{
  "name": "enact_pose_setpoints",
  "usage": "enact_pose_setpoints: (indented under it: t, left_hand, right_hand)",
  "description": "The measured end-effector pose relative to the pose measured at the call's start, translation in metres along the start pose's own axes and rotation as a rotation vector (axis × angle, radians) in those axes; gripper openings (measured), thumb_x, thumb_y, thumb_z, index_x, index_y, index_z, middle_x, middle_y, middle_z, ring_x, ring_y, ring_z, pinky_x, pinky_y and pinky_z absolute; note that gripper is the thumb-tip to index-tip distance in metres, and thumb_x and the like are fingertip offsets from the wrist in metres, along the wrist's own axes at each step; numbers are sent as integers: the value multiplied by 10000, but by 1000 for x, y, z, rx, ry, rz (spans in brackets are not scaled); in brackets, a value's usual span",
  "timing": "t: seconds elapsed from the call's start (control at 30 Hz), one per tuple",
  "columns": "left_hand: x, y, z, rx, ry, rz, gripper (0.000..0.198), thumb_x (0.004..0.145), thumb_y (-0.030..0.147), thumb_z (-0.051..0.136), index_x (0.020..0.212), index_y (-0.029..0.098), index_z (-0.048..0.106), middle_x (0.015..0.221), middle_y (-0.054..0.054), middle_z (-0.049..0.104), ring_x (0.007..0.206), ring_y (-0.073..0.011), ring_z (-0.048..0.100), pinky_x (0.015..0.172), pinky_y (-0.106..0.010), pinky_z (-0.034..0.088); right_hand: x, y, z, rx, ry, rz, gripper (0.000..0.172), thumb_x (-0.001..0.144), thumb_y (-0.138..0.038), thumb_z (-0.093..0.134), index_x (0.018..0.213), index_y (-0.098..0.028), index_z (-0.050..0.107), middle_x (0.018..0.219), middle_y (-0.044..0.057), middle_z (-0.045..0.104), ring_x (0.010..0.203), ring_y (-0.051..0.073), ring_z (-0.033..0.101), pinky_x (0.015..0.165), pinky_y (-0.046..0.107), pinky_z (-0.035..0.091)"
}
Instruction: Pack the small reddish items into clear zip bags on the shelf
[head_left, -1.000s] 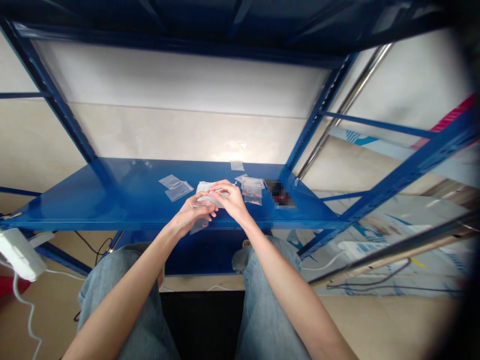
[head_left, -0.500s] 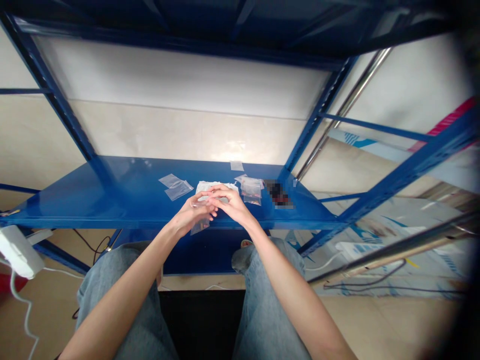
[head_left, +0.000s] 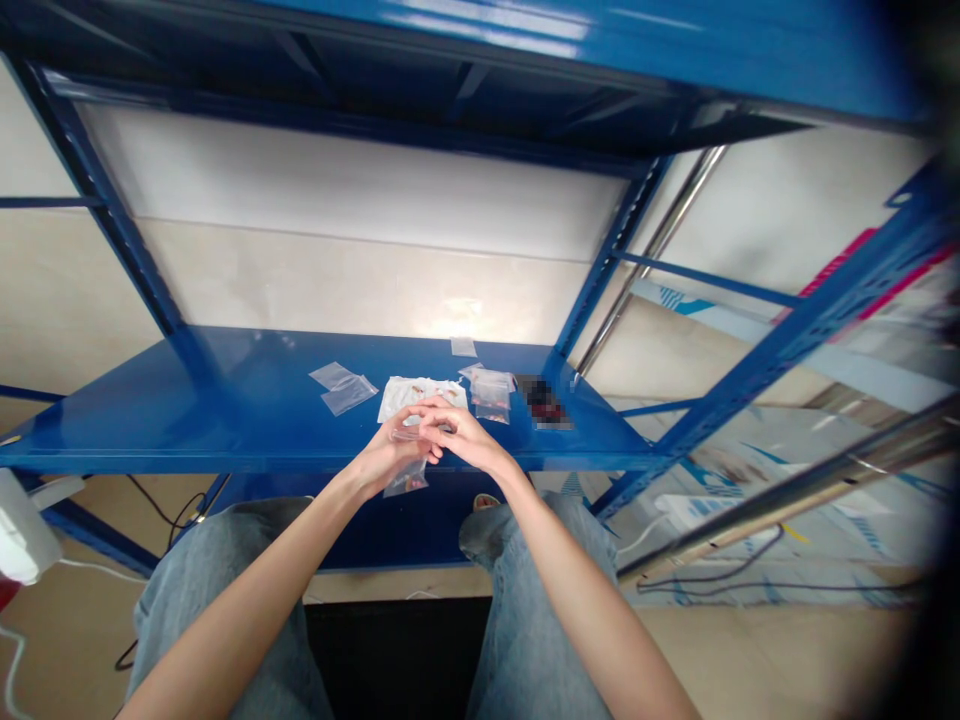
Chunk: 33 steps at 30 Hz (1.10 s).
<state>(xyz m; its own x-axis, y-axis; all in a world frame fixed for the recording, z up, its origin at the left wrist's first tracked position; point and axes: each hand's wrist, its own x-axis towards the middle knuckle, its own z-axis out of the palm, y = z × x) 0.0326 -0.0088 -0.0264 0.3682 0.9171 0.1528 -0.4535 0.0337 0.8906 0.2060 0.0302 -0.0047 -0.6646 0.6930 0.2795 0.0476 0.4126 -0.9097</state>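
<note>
In the head view my left hand [head_left: 382, 456] and my right hand [head_left: 459, 432] meet above the front edge of the blue shelf. Both are closed on a small clear plastic bag [head_left: 406, 481], which hangs below the fingers with small reddish bits in its lower end. Its upper part is mostly hidden by my fingers. Just behind the hands lies a white cloth or paper [head_left: 394, 396] with several small brownish pieces on it.
The blue shelf [head_left: 240, 400] holds flat clear bags [head_left: 349, 392] on the left and filled bags [head_left: 492, 395] on the right. Another small bag [head_left: 463, 347] lies at the back. A pixelated dark item [head_left: 546, 402] is farther right. Blue posts frame the sides.
The camera view has tilted and shifted, so the shelf sits lower. My hands still hold the bag, and more of the white sheet with its small pieces shows behind them.
</note>
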Motion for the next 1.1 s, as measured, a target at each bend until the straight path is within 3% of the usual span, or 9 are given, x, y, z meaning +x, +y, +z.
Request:
enact_pose_setpoints:
  t: [0.1, 0.2, 0.37, 0.47, 0.6, 0.7, 0.8, 0.9, 1.1]
  left_hand:
    - [-1, -2, -4, 8, -5, -33, 632, 737, 223, 869, 1268, 178, 529, 917, -74, 753, 792, -197, 742, 784, -326, 567]
    - [-4, -1, -3, 65, -28, -91, 673, 753, 257, 871, 1312, 176, 505, 1037, -145, 766, 942, -275, 761, 845, -382, 574]
    - [-7, 2, 7, 135, -156, -135, 641, 826, 329, 819, 1343, 176, 472, 1187, -213, 734, 994, -320, 763, 868, -417, 588]
    - [-6, 6, 11, 171, -165, -111, 638, 849, 374, 793, 1347, 195, 436, 1215, -212, 727, 980, -308, 769, 790, -361, 606]
    - [-3, 15, 10, 363, -69, -50, 585, 878, 503, 720, 1305, 180, 485, 1083, -172, 770, 620, -207, 749, 413, -195, 438]
    - [-1, 20, 6, 472, 96, 80, 466, 949, 599, 561, 1063, 148, 599, 739, -76, 755, 323, -89, 501, 327, -190, 252]
    - [0, 21, 1, 527, 175, 187, 475, 959, 616, 528, 836, 162, 589, 531, -2, 633, 307, -63, 374, 359, -205, 246]
    - [1, 18, -2, 526, 199, 240, 480, 943, 613, 560, 754, 172, 574, 545, 5, 612, 369, -75, 413, 404, -220, 286]
    - [4, 13, -10, 465, 354, 296, 497, 888, 597, 656, 644, 176, 554, 505, 28, 507, 447, -79, 391, 458, -227, 280]
  right_hand:
    - [0, 5, -4, -87, 14, -49, 342, 924, -508, 661, 805, -188, 684, 1016, 62, 675, 805, 176, 653, 770, 318, 527]
    - [2, 9, -6, -147, 213, -134, 336, 928, -515, 645, 810, -200, 656, 1047, 69, 665, 997, 216, 622, 859, 327, 497]
    - [2, 8, -12, -40, 480, -134, 269, 916, -488, 655, 870, -233, 582, 694, -28, 549, 598, 138, 507, 587, 262, 429]
    - [1, 5, -13, 43, 568, -142, 279, 874, -471, 716, 981, -247, 588, 660, -47, 541, 555, 126, 484, 541, 246, 404]
    - [0, 1, -10, 110, 506, -120, 347, 847, -469, 753, 1069, -249, 604, 657, -47, 556, 552, 125, 512, 533, 244, 415]
    - [-1, -2, -5, 115, 407, -105, 337, 833, -460, 774, 1033, -233, 627, 620, -43, 577, 525, 127, 519, 536, 255, 429]
    - [0, -4, 0, 139, 388, -80, 334, 820, -463, 787, 1002, -234, 625, 606, -39, 605, 507, 137, 534, 532, 266, 443]
    - [1, -4, 2, 148, 409, -41, 325, 830, -474, 773, 1008, -234, 645, 653, -23, 645, 546, 151, 571, 569, 280, 464]
    - [2, 2, 7, 50, 359, -15, 417, 905, -505, 663, 642, -181, 662, 644, 31, 650, 654, 174, 586, 662, 301, 459]
